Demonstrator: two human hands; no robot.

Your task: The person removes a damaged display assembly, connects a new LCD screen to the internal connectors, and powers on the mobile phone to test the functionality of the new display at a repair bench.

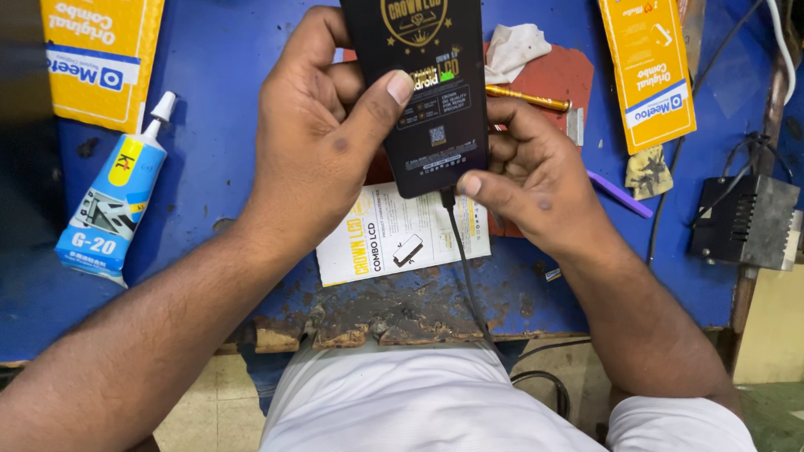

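- The left hand is clamped on a flat black phone screen panel, thumb across its printed face and fingers wrapped behind its left edge.
- The right hand pinches the panel's bottom edge, thumb tip right where a thin black cable joins it, other fingers curled behind the right side.
- The panel is held upright above the blue bench, at about 12 o'clock from the person's lap; its top runs out of view.
- The panel looks light, thin and stiff, with a glossy film that is likely slippery; as glass it would probably crack if bent or dropped. Its long edges seem the safest grip, with no pressure on the face or on the cable joint.
- The cable hangs toward 6 o'clock, over the worn bench edge.
- Under the hands lies a white printed card; at 9 o'clock a blue-and-white glue tube.
- Yellow packets lie at 10 o'clock and 2 o'clock.
- At 1 o'clock a brass-handled tool lies on a red mat by a white rag; at 3 o'clock a grey metal box.
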